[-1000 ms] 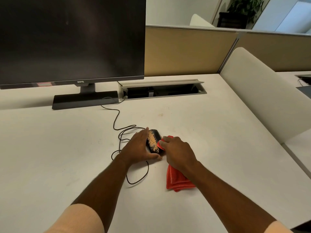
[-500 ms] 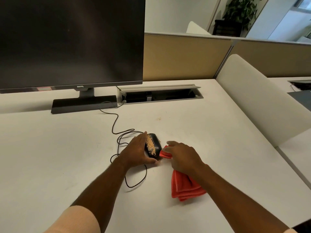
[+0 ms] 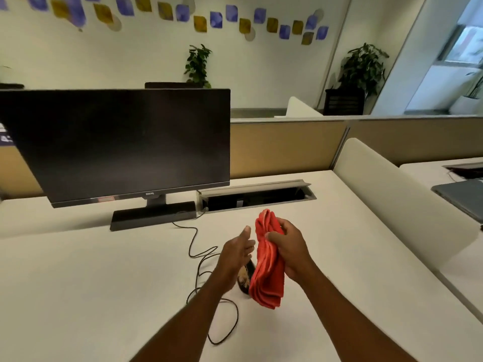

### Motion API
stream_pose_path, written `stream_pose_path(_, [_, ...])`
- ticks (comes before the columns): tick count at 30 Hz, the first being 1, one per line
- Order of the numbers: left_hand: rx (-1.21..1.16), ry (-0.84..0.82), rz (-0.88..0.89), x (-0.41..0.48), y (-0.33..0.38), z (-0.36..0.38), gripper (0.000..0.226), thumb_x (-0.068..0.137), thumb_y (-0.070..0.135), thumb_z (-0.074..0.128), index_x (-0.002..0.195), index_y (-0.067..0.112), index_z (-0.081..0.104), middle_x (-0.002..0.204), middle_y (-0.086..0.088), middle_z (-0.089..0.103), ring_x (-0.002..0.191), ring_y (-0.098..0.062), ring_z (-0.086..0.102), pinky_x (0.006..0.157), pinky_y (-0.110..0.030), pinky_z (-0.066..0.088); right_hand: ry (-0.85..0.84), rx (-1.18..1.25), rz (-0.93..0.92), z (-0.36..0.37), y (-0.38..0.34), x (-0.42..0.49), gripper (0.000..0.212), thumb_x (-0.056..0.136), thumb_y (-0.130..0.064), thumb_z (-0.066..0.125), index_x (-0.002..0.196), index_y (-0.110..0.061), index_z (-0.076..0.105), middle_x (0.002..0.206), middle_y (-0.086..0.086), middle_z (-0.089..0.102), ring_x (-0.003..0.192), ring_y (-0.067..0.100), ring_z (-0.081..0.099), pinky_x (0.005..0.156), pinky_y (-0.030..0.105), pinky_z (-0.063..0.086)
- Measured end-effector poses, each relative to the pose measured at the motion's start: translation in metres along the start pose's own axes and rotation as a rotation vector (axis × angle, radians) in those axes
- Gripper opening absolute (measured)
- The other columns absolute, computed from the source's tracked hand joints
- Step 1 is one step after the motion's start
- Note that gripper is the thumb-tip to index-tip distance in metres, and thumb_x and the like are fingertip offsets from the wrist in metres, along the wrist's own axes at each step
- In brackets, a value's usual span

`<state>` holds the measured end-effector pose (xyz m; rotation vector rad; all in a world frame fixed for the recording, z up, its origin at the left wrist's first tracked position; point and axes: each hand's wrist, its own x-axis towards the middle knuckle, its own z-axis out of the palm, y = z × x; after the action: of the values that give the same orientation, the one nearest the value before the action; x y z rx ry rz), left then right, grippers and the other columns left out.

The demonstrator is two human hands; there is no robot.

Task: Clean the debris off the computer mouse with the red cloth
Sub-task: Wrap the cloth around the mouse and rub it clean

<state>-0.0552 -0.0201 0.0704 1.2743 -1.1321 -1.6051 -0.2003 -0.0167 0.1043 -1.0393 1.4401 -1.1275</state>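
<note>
- My right hand (image 3: 288, 250) is clamped on the red cloth (image 3: 268, 265), lifted off the desk (image 3: 339, 257); my left hand (image 3: 236, 253) is beside it, fingers apart, holding nothing.
- The mouse (image 3: 245, 279) lies on the desk under both hands, half hidden, with tan debris on top.
- I judge no wiping is done yet; next I bring the cloth down onto it.
- The cable (image 3: 198, 262) loops just left of my left wrist and could snag; the monitor (image 3: 117, 145) stands well beyond.

wall (image 3: 261, 64): white, coloured paper shapes | partitions (image 3: 282, 147): tan | plants (image 3: 362, 66): two potted | window (image 3: 470, 45): daylight
</note>
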Motion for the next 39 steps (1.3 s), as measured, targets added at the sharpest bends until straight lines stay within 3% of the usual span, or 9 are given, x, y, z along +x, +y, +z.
stream_pose_path(3, [-0.048,-0.099,0.048,-0.005,0.021,0.004,0.053,0.094,0.057,0.048,0.108,0.010,0.069,0.097,-0.011,0.074,0.086,-0.023,0.071,0.078,-0.030,0.057,0.004,0.307,0.068,0.015,-0.005,-0.001,0.034,0.089,-0.007,0.064,0.122,-0.011,0.059,0.106,0.014,0.070,0.089,0.030,0.072,0.074,0.037,0.060])
stream_pose_path(6, [0.015,-0.022,0.107,-0.005,0.036,0.005,0.038,0.093,0.044,0.058,0.099,0.008,0.071,0.086,-0.014,0.073,0.069,-0.017,0.068,0.063,-0.024,0.055,0.081,0.395,0.086,0.028,-0.008,0.000,0.025,0.089,-0.011,0.067,0.113,-0.012,0.064,0.099,0.012,0.074,0.084,0.028,0.074,0.069,0.035,0.060])
stream_pose_path(12, [0.088,0.094,0.157,-0.005,0.046,-0.001,0.018,0.098,0.031,0.054,0.101,0.021,0.069,0.089,-0.007,0.075,0.079,-0.023,0.073,0.080,-0.040,0.060,0.274,-0.030,-0.002,0.046,-0.010,0.001,0.021,0.090,-0.030,0.067,0.107,-0.016,0.068,0.088,0.001,0.073,0.074,0.018,0.071,0.071,0.033,0.062])
stream_pose_path(16, [0.257,0.120,0.155,-0.003,0.055,-0.005,0.033,0.100,0.036,0.044,0.087,0.017,0.068,0.079,-0.009,0.072,0.064,-0.015,0.067,0.065,-0.030,0.056,0.325,-0.167,-0.082,0.056,-0.012,0.000,0.023,0.091,-0.032,0.067,0.109,-0.019,0.062,0.091,-0.004,0.068,0.076,0.012,0.067,0.066,0.022,0.056])
stream_pose_path(19, [0.293,0.136,0.172,-0.003,0.057,-0.004,0.030,0.093,0.046,0.056,0.087,0.020,0.068,0.075,-0.001,0.072,0.064,-0.012,0.068,0.059,-0.021,0.052,0.354,-0.210,-0.127,0.069,-0.009,-0.002,0.010,0.098,-0.023,0.056,0.106,-0.019,0.060,0.093,-0.001,0.067,0.079,0.014,0.066,0.068,0.023,0.057])
stream_pose_path(25, [0.415,0.283,0.223,0.007,0.053,-0.021,0.014,0.090,0.035,0.066,0.090,0.021,0.067,0.074,0.009,0.068,0.064,-0.006,0.066,0.048,-0.008,0.043,0.080,-0.139,-0.145,0.074,-0.002,-0.009,0.024,0.095,-0.009,0.058,0.117,-0.016,0.063,0.104,0.002,0.070,0.092,0.016,0.068,0.080,0.032,0.060])
stream_pose_path(29, [0.598,0.312,0.249,0.018,0.048,-0.042,0.023,0.093,0.033,0.063,0.106,0.015,0.069,0.077,0.012,0.064,0.066,-0.003,0.061,0.056,-0.011,0.041,-0.164,0.048,-0.071,0.059,0.002,-0.010,0.038,0.091,0.001,0.055,0.123,-0.019,0.060,0.115,0.000,0.069,0.100,0.018,0.069,0.082,0.032,0.059])
stream_pose_path(35, [0.950,0.210,0.188,0.039,0.022,-0.066,0.028,0.097,0.037,0.055,0.109,0.014,0.063,0.090,0.004,0.066,0.070,-0.009,0.056,0.063,-0.018,0.039,0.035,-0.343,0.004,0.018,0.039,0.015,0.030,0.092,-0.009,0.059,0.122,-0.011,0.063,0.119,0.005,0.066,0.104,0.017,0.061,0.089,0.031,0.053])
stream_pose_path(39, [1.049,0.141,0.197,0.051,-0.003,-0.071,0.032,0.098,0.041,0.050,0.115,0.014,0.059,0.101,-0.003,0.066,0.073,-0.009,0.054,0.062,-0.019,0.039,-0.249,-0.618,0.022,-0.003,0.073,0.026,0.069,0.081,-0.030,0.077,0.141,-0.022,0.045,0.144,0.000,0.046,0.122,0.016,0.049,0.093,0.023,0.039])
